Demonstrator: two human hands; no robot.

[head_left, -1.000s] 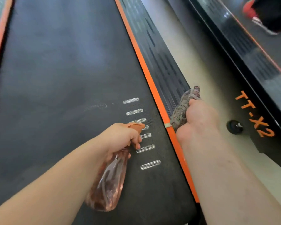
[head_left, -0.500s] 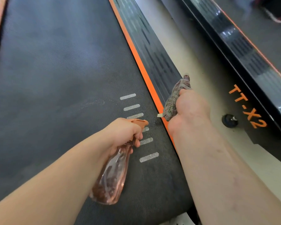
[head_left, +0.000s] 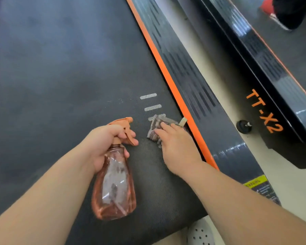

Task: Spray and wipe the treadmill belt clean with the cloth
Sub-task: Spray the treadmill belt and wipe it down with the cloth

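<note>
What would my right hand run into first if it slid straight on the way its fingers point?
Probably nothing raised: the right hand, pressing the cloth, points up the belt over the white dashes. The spray bottle nozzle lies just left of that line, though depth is unclear.

The left forearm [head_left: 42, 191] and the right forearm [head_left: 245, 200] are bare right up to the near edge of the view. The left hand [head_left: 104, 144] and right hand [head_left: 177, 149] are bare too. Near, right of centre, the rounded toe of a white shoe [head_left: 200, 233] shows, pierced with small round holes.
</note>
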